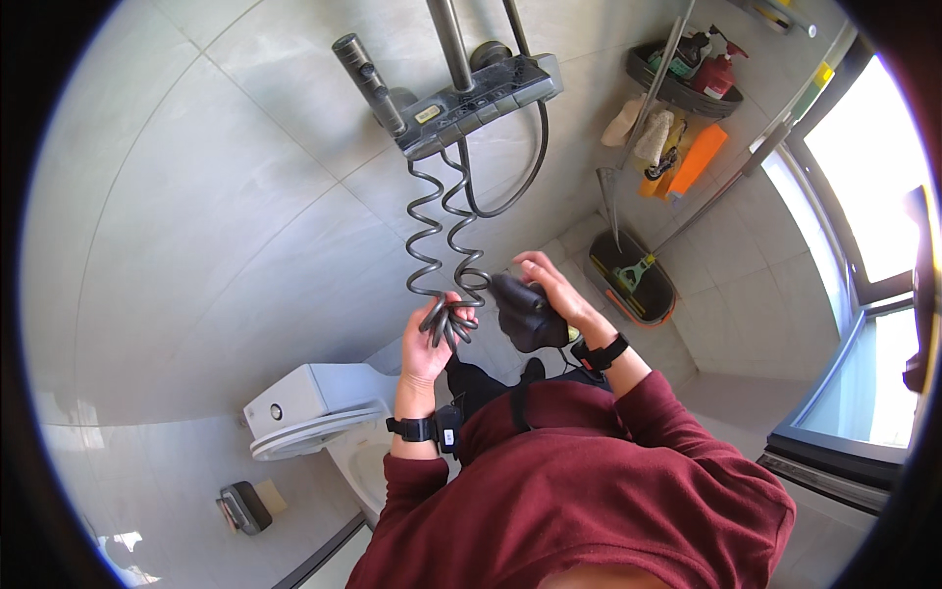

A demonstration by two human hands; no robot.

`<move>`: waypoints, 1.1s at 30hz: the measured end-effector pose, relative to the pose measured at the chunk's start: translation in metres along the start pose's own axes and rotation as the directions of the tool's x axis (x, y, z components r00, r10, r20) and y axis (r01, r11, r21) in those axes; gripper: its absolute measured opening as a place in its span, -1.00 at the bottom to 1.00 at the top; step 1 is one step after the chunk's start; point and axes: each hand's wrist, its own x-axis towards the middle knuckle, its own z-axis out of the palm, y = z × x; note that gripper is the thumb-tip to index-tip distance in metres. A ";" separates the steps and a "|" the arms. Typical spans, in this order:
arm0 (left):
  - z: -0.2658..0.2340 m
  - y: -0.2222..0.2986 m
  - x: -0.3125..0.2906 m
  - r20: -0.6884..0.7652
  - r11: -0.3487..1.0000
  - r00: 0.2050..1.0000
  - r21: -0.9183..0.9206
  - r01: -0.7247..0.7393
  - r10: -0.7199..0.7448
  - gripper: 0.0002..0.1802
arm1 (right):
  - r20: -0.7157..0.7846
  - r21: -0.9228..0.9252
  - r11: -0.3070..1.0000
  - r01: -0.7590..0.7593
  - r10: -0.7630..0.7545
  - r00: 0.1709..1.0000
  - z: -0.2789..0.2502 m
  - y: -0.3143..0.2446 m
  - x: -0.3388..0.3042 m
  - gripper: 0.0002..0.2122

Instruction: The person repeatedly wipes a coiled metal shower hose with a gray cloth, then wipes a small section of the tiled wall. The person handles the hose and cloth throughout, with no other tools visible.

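My left hand (422,346) is closed round the gathered lower loops of a dark grey coiled hose (424,231). The hose hangs in two spiral strands from a dark grey shower mixer (481,103) on the wall. Just to the right, my right hand (559,287) holds a bunched black cloth (528,316) against its palm side. Its upper fingers show above the cloth, while the thumb is hidden. The cloth hangs close beside the hose loops; whether they touch I cannot tell.
A white toilet (324,402) stands at my left. At the far right, a corner shelf (684,86) carries bottles, with an orange cloth (699,160) hanging below. A dark bucket (633,280) holds a green mop head. A window (863,147) is at the right.
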 end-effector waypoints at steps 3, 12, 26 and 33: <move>0.000 -0.002 0.009 -0.072 0.984 0.997 0.177 0.013 -0.001 -0.62 | 0.189 0.065 0.996 0.068 -0.079 0.979 0.018 -0.008 0.002 -0.51; -0.006 0.014 0.003 -0.322 0.836 0.942 0.539 0.103 0.091 -0.60 | 0.511 0.174 0.985 0.006 -0.096 0.854 0.038 -0.021 0.020 -0.69; 0.010 0.021 -0.003 -0.365 0.939 0.914 0.341 -0.048 0.179 -0.67 | 0.291 0.600 0.794 -0.094 -0.107 0.951 0.033 -0.035 0.004 -0.75; 0.027 0.012 0.002 -0.188 0.354 0.680 0.928 -0.112 0.709 -0.60 | 0.213 0.307 0.951 -0.026 -0.042 0.976 0.028 -0.037 0.002 -0.74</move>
